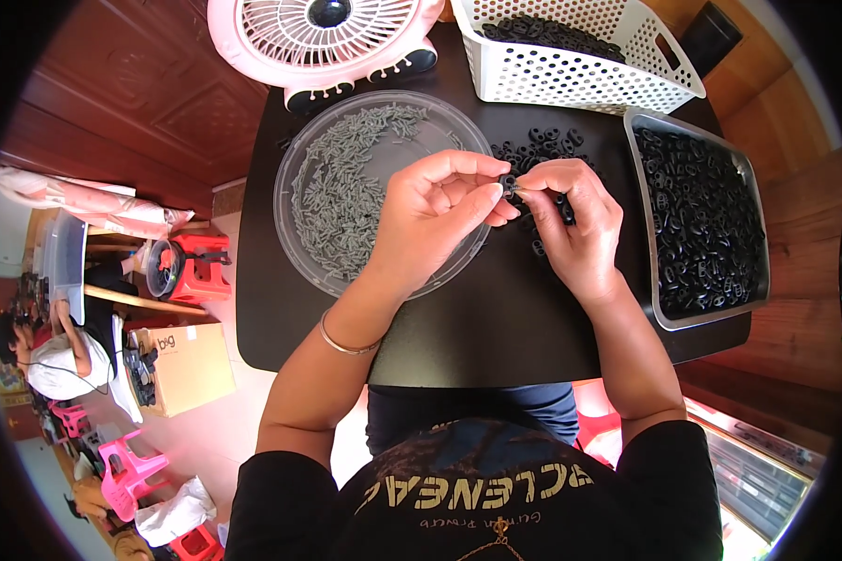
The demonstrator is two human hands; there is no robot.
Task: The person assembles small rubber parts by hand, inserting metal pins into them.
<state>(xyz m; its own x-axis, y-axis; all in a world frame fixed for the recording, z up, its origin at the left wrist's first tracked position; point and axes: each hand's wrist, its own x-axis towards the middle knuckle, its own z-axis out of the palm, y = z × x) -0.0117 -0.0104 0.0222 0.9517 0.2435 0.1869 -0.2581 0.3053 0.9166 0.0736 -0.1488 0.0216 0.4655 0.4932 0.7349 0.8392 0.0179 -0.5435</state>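
Above the dark table, both my hands meet in front of me. My left hand pinches a small black plastic piece with holes between thumb and fingertips. From the right, the thumb and forefinger of my right hand close together against that piece; whatever lies between them is too small to make out. Below and left of my left hand stands a round clear tub holding a great many short grey rod-like pieces. Behind my right hand, loose black plastic pieces lie on the table, partly hidden by my fingers.
A metal tray full of black pieces stands at the right. At the back are a white perforated basket with more black pieces and a pink fan. Left of the table are a cardboard box, stools and another person.
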